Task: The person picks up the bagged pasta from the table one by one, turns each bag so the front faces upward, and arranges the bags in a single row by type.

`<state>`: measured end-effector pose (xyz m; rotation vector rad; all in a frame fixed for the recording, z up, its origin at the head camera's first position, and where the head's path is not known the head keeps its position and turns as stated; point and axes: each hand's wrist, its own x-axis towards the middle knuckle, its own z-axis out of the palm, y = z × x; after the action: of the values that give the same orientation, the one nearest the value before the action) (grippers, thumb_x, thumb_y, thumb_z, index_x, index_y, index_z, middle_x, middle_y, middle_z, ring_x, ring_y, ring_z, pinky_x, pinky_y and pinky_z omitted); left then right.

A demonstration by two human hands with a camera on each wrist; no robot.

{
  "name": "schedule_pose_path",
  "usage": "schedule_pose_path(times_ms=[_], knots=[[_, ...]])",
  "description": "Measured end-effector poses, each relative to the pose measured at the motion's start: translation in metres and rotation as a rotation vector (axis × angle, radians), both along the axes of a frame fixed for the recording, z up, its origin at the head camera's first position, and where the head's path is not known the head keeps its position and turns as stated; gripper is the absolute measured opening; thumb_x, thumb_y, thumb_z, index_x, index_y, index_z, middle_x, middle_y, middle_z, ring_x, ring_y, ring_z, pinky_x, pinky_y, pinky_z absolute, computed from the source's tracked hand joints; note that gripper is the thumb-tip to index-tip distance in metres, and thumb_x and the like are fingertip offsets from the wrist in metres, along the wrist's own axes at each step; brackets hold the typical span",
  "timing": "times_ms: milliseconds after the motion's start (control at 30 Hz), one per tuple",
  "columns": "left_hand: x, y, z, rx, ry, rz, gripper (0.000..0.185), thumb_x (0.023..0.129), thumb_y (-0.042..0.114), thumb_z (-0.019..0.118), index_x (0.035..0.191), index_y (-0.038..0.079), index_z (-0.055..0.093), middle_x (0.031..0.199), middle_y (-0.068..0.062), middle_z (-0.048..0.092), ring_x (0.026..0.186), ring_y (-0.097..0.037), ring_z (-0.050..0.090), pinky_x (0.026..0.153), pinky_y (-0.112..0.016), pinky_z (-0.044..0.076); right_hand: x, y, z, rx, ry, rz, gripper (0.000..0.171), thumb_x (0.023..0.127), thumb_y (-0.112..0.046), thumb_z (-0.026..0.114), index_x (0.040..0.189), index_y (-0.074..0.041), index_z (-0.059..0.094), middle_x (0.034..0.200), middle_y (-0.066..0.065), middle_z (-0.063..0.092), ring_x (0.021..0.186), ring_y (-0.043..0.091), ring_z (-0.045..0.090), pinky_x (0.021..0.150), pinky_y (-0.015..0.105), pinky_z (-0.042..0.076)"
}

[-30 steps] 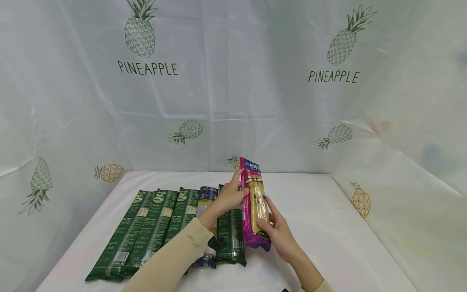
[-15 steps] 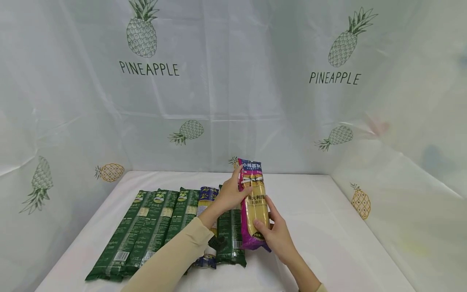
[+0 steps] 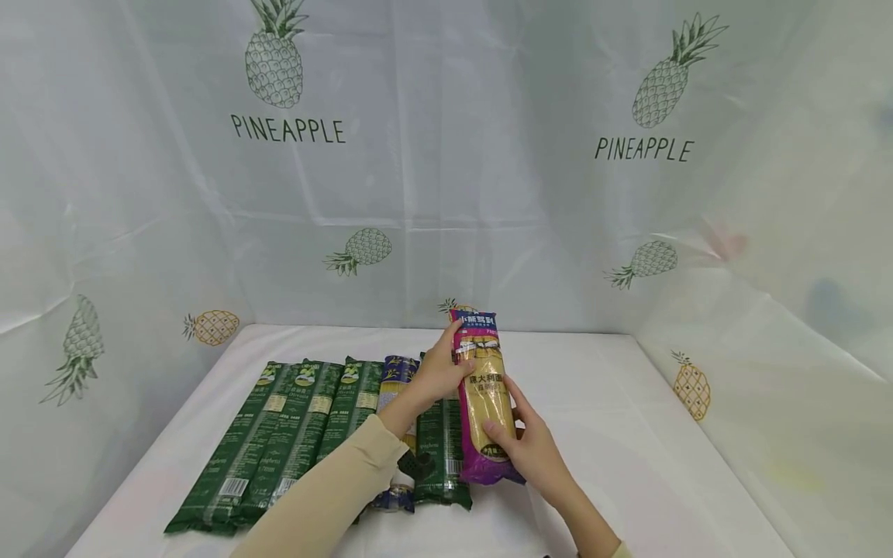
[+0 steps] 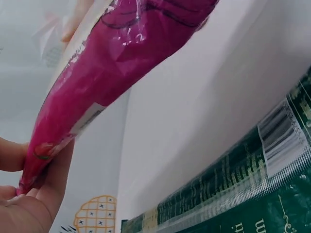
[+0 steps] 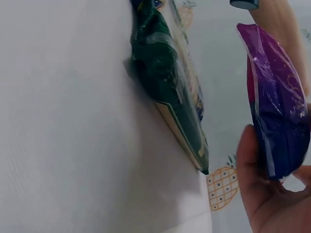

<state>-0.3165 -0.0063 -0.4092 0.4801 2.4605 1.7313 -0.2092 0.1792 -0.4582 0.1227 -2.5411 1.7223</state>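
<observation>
A long, narrow magenta plastic packet of pale yellow noodles with a blue top band (image 3: 484,395) is held lengthwise above the white counter (image 3: 628,434), just to the right of a row of packets. The left hand (image 3: 436,373) grips the packet's far, upper end, the thumb curled over its front edge; in the left wrist view the fingertips (image 4: 29,194) pinch the crimped seam of the magenta packet (image 4: 112,63). The right hand (image 3: 530,449) holds the near, lower end, with its fingers curled over the clear window and the palm behind; the right wrist view shows the thumb (image 5: 250,170) pressed against the purple-looking end of the packet (image 5: 277,107). In the wrist views the packet is clear of the counter surface.

To the left of the held packet lies a row of long dark green plastic packets (image 3: 279,442) side by side on the counter, their barcodes towards the near edge. Among them lies a slim blue and yellow packet (image 3: 394,380), and one more dark green packet (image 3: 439,449) lies just beside the held one, partly hidden by the left forearm in its beige sleeve (image 3: 328,496). The green packet shows again close up in both wrist views (image 4: 252,184) (image 5: 167,82).

Behind and at both sides of the counter hangs a pale translucent curtain printed with pineapples and the word PINEAPPLE (image 3: 287,129).
</observation>
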Motion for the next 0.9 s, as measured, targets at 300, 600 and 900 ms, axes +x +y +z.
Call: schedule_pose_path(times_ms=[300, 600, 900], knots=[[0.001, -0.001, 0.001, 0.159, -0.130, -0.016, 0.082, 0.106, 0.013, 0.067, 0.171, 0.034, 0.022, 0.164, -0.024, 0.039, 0.130, -0.043, 0.062, 0.105, -0.060, 0.052, -0.001, 0.025, 0.009, -0.222, -0.224, 0.219, 0.072, 0.110, -0.037, 0.054, 0.171, -0.042, 0.016, 0.131, 0.021, 0.051, 0.107, 0.028, 0.064, 0.086, 0.042, 0.060], [0.005, 0.004, -0.008, 0.112, -0.138, -0.057, 0.089, 0.107, 0.018, 0.066, 0.173, 0.030, 0.008, 0.162, -0.024, 0.043, 0.116, -0.037, 0.070, 0.093, -0.053, 0.060, -0.003, 0.034, 0.002, -0.214, -0.231, 0.215, 0.082, 0.108, -0.024, 0.062, 0.173, -0.031, 0.013, 0.129, 0.019, 0.049, 0.101, 0.025, 0.066, 0.081, 0.042, 0.061], [0.003, 0.010, -0.015, -0.007, -0.111, -0.083, 0.090, 0.105, 0.034, 0.069, 0.173, 0.024, 0.011, 0.162, -0.023, 0.042, 0.126, -0.040, 0.065, 0.100, -0.058, 0.055, 0.005, 0.047, 0.006, -0.159, -0.145, 0.185, 0.081, 0.108, -0.015, 0.063, 0.173, -0.021, 0.015, 0.125, 0.023, 0.053, 0.101, 0.027, 0.067, 0.079, 0.036, 0.061]])
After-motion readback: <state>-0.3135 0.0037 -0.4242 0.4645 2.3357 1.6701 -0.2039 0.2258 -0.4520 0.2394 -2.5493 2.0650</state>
